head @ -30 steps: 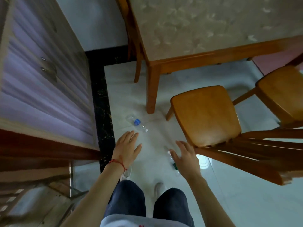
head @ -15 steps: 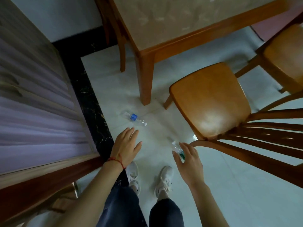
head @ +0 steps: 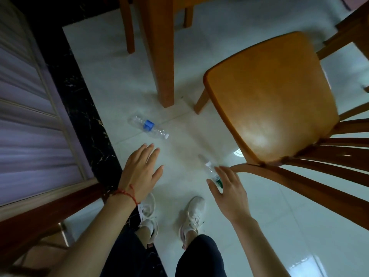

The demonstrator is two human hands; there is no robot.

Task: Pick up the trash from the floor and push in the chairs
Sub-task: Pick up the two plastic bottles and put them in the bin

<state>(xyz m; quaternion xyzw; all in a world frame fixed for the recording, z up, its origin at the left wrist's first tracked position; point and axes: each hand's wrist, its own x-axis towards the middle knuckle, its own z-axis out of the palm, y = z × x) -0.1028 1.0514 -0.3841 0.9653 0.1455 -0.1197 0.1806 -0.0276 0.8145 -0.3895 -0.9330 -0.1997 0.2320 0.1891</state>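
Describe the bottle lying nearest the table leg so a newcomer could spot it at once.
Start at the wooden table leg standing on the pale floor tiles. Just in front of its foot, towards the left, a clear plastic bottle lies on its side. Its label is blue; the other bottle, beside the chair, has a green one.

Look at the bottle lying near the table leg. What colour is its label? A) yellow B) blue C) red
B: the clear bottle on the floor by the table leg wears a blue band round its middle.

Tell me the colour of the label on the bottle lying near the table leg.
Blue, on the clear bottle; the head view shows it.
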